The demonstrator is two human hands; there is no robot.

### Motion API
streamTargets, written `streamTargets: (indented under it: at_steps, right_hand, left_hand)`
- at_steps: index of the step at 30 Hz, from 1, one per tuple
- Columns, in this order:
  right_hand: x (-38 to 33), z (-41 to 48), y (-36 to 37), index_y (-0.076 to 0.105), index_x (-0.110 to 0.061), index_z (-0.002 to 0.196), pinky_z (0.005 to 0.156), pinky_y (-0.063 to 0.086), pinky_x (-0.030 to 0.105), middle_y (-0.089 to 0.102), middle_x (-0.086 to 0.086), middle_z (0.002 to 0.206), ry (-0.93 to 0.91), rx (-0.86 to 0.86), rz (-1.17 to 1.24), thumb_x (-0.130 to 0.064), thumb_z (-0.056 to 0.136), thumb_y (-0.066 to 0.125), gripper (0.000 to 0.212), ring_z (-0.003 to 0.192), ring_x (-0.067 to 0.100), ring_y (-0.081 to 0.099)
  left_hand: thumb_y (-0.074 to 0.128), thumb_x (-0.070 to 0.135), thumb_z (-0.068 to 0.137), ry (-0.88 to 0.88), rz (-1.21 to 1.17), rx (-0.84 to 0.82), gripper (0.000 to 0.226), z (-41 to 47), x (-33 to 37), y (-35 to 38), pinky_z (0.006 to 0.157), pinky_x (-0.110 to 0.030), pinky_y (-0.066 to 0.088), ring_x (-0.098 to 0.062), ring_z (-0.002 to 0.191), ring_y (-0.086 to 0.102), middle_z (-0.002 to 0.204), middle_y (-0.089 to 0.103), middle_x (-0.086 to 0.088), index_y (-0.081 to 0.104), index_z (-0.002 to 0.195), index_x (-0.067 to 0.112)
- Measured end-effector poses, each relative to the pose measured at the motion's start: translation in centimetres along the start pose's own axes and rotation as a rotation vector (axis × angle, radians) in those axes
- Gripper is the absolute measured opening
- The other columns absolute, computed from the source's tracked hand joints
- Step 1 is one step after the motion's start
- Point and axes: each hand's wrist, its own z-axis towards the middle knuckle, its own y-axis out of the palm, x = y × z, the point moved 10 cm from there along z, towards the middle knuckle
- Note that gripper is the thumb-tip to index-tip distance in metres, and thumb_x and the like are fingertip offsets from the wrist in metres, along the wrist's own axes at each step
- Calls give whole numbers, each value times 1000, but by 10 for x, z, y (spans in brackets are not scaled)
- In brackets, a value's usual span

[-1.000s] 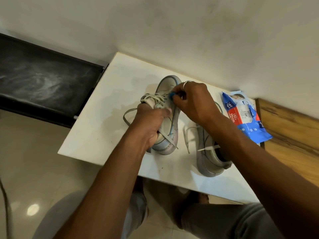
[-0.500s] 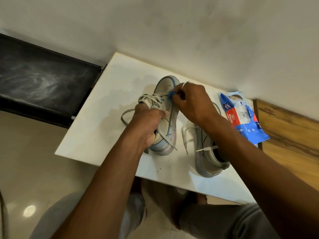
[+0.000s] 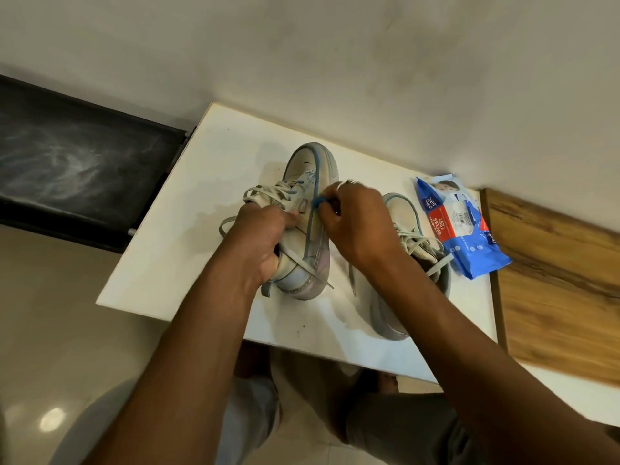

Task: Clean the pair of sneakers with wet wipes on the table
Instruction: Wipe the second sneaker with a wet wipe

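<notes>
Left hand (image 3: 265, 236) grips one sneaker (image 3: 312, 169) by its collar, tipped sideways on the table (image 3: 188, 229); right hand (image 3: 359, 223) pinches a small blue wad (image 3: 318, 201) against its side. Likely light, soft upper, stiff sole: hold at collar or heel. Second sneaker (image 3: 399, 209) just beside, wipes pack (image 3: 459, 226) beyond.

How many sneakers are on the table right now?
2. One sneaker mid-table, gripped by the left hand; the second sneaker right of it, partly behind the right forearm.
</notes>
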Motion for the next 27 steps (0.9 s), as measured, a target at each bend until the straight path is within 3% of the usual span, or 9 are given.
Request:
streamTargets:
  at_steps: [2,5,9,14,20,24,27]
  right_hand:
    - [2,16,-2,72,-11,100,77,54,42,69,8,94,-9,50,-10,-15,90,58,18,83,23,63]
    - [6,31,-4,71,-12,102,79,53,43,67,6,96,-8,68,-67,-17,92,57,19,85,21,60]
    - [-1,8,2,74,-15,102,75,54,37,69,5,93,-48,-78,-20,-17,91,59,18,81,17,62]
    - [-9,-40,8,73,-17,103,65,48,26,66,0,81,-81,-211,25,-19,90,61,18,70,11,57]
    - [3,10,3,73,-11,101,74,55,41,69,7,92,-40,-68,-65,-20,91,61,18,79,20,62]
    - [-6,-15,9,73,-14,103,64,51,23,69,1,86,-59,-221,34,-21,92,62,17,70,11,59]
    - [-6,-42,14,73,-17,99,57,44,19,65,-3,76,-57,-321,102,-20,90,64,13,64,11,57]
  left_hand:
    - [60,-7,84,-5,14,10,28,-1,0,0,80,-50,56,-33,87,70,97,72,-16,67,108,6]
    - [60,-6,84,2,27,26,26,0,1,-1,77,-44,57,-30,87,69,98,71,-15,67,107,6]
    - [60,-5,84,-1,15,47,24,3,-1,-5,77,-47,57,-31,84,70,96,72,-15,68,105,6]
    - [58,-4,86,0,25,65,20,2,-1,-6,58,-34,57,-26,72,70,86,71,-12,68,97,8]
    - [59,-5,84,32,43,45,27,2,-1,1,77,-44,58,-30,87,70,97,71,-14,67,107,7]
    - [59,-4,86,4,42,63,25,6,-2,-5,73,-44,58,-30,85,70,96,71,-13,67,106,8]
    - [59,-3,86,2,68,76,24,7,-3,-6,76,-50,57,-30,85,70,97,71,-14,67,106,8]
